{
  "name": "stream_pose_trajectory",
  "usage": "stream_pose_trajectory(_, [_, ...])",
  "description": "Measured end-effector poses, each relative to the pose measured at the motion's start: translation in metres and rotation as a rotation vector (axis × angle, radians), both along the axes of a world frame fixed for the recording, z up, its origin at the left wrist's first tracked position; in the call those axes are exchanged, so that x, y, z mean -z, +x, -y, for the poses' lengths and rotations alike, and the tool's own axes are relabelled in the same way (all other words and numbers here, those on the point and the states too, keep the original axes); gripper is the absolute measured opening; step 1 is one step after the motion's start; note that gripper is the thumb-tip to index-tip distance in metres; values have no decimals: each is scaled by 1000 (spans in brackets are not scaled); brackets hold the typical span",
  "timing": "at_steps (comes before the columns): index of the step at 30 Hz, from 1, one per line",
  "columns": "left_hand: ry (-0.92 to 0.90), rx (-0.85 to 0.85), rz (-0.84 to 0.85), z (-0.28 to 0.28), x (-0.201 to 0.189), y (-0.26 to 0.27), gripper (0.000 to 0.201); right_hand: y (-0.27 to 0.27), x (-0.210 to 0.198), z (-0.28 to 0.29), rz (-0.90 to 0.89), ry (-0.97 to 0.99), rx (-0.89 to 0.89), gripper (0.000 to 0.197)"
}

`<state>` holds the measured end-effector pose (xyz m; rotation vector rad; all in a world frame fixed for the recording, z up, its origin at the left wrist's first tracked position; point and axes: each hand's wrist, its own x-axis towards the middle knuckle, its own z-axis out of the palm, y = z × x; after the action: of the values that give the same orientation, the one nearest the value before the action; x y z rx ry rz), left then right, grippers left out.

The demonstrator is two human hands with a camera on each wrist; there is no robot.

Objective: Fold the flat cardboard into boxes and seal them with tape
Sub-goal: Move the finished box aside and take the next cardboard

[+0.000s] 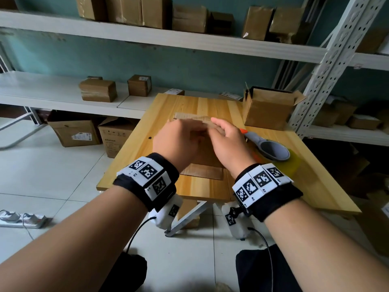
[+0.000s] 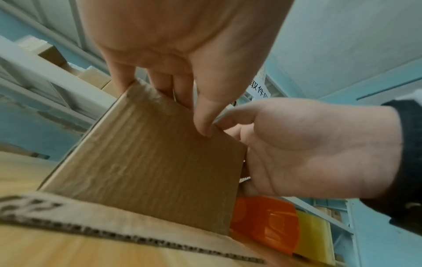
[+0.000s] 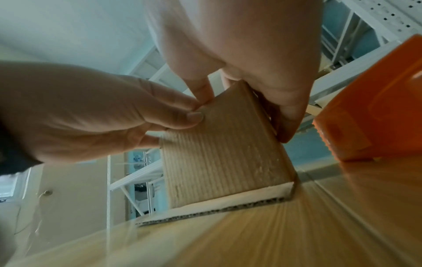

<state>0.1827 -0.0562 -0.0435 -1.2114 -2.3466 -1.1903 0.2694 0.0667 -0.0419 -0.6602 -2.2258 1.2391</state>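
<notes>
A flattened brown cardboard box [image 1: 203,171] is raised on edge on the wooden table [image 1: 134,152], with one flap lying flat toward me. My left hand [image 1: 181,135] pinches the upper edge of the raised panel [image 2: 148,162], thumb [image 2: 205,126] on the near face and fingers behind it. My right hand [image 1: 226,140] grips the same panel [image 3: 223,155] at its right edge, its fingers [image 3: 287,115] curled round the corner. The two hands almost touch at the top. A grey and orange tape dispenser [image 1: 271,149] with yellowish tape [image 2: 315,234] lies just right of my right hand.
An open cardboard box [image 1: 267,108] stands at the table's back right corner. White metal shelving [image 1: 328,66] with taped boxes [image 1: 99,90] runs behind and to the right. More boxes [image 1: 73,129] sit on the tiled floor at the left, and a power strip [image 1: 21,220] lies near my left arm.
</notes>
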Motion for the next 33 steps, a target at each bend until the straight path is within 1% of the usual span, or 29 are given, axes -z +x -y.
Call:
stream_pose_trajectory(3, [103, -7, 18, -10, 9, -3, 28, 3, 0, -1, -12, -63, -16, 54])
stream_pose_trajectory(4, [126, -1, 26, -13, 12, -4, 26, 4, 0, -3, -17, -63, -18, 55])
stream_pose_trajectory(7, [130, 54, 66, -20, 10, -4, 26, 7, 1, -8, -25, -67, -20, 56])
stream_pose_trajectory(10, [111, 131, 164, -19, 3, -4, 23, 7, 2, -12, -45, -73, -10, 56])
stream_pose_trajectory(12, [205, 140, 244, -17, 0, -3, 20, 6, 3, -14, -52, -48, -1, 57])
stream_pose_trajectory(15, [360, 53, 364, -14, -11, 10, 20, 5, 3, -15, -55, -2, -5, 58])
stream_pose_trajectory(17, [432, 94, 467, -16, -15, 17, 20, 4, 3, -15, -49, 14, -13, 58])
stream_pose_trajectory(18, [427, 126, 526, -16, -16, 19, 19, 3, 4, -15, -48, 20, -19, 58])
stream_pose_trajectory(20, [357, 179, 653, -19, -14, 22, 17, 2, 4, -14, -53, 14, -30, 58])
stream_pose_trajectory(22, [302, 195, 743, -20, -9, 22, 15, 2, 3, -13, -76, -23, -30, 62])
stream_pose_trajectory(25, [265, 169, 801, -23, -5, 18, 16, 8, -4, -12, -100, -30, -9, 64])
stream_pose_trajectory(28, [170, 141, 841, -28, -2, 14, 17, 16, -7, -12, -83, -6, 31, 71])
stream_pose_trajectory(31, [120, 176, 910, -33, 0, 16, 19, 20, -5, -14, -80, -42, 74, 78])
stream_pose_trajectory(33, [119, 204, 955, -36, 1, 21, 19, 23, -3, -17, -74, -46, 108, 77])
